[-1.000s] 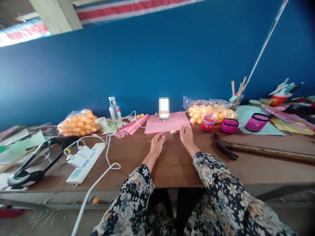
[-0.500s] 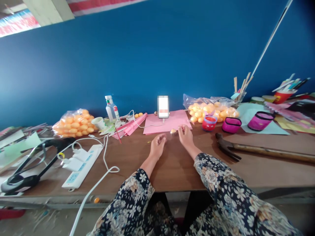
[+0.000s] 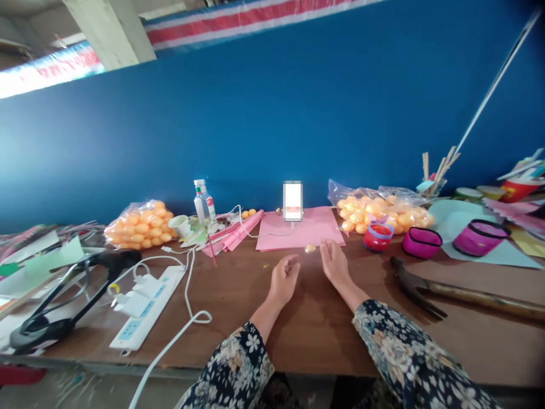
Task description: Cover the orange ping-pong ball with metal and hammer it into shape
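Observation:
My left hand (image 3: 284,279) rests on the brown table (image 3: 306,318) with its fingers loosely curled and nothing visible in it. My right hand (image 3: 334,262) lies flat beside it, fingertips at the near edge of a pink paper sheet (image 3: 300,229). A small yellowish ball (image 3: 310,248) sits on the table just left of my right fingertips, apart from them. A phone (image 3: 293,200) stands upright at the back of the pink sheet, with a white cable plugged in.
Two clear bags of orange balls (image 3: 138,224) (image 3: 381,207) lie left and right. A hammer (image 3: 460,289) lies at the right, a white power strip (image 3: 147,298) with cables at the left. Pink and red cups (image 3: 479,237), a bottle (image 3: 203,200) and paper scraps line the back.
The view shifted, so everything sits lower and further right in the frame. My hands stay on the table near the small ball; the right fingers have flattened.

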### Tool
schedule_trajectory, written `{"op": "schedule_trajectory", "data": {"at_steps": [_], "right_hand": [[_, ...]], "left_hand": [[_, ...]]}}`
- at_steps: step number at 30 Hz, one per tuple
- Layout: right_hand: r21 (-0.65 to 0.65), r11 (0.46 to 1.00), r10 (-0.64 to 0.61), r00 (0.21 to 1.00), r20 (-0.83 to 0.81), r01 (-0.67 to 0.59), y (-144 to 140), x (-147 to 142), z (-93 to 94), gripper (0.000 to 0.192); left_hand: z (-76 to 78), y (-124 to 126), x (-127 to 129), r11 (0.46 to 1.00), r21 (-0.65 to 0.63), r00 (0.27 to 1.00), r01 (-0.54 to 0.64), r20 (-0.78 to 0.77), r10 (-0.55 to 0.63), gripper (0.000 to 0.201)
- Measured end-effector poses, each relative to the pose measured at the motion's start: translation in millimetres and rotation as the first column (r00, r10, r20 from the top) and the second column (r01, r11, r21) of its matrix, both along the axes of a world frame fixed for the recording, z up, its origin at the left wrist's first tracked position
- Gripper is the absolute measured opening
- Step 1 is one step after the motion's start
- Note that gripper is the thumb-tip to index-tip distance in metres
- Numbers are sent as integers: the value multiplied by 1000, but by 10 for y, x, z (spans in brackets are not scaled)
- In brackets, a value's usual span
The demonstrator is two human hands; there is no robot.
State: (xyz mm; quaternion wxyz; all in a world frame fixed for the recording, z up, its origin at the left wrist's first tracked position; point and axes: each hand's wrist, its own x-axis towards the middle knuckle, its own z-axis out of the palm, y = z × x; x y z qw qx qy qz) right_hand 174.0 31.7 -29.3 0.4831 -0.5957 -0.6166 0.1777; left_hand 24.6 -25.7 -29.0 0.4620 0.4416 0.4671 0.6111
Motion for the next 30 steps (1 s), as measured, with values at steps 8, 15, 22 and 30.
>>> {"op": "schedule_trajectory", "data": {"at_steps": [8, 15, 22, 30], "right_hand": [[25, 1000, 2, 1000, 28, -3, -29, -16, 20, 36], [39, 998, 47, 995, 84, -50, -76, -46, 82, 30], [46, 996, 71, 992, 103, -76, -58, -51, 28, 27], [28, 997, 73, 992, 99, -76, -63, -52, 48, 28]], "left_hand": [[-2, 1, 6, 999, 7, 993, 42, -106, -41, 25], [28, 7, -1, 999, -18, 973, 39, -225, -42, 26], [104, -49, 41, 996, 7, 921, 89, -382, -80, 27], [56, -2, -1, 1000, 3, 956, 18, -292, -16, 28]]}}
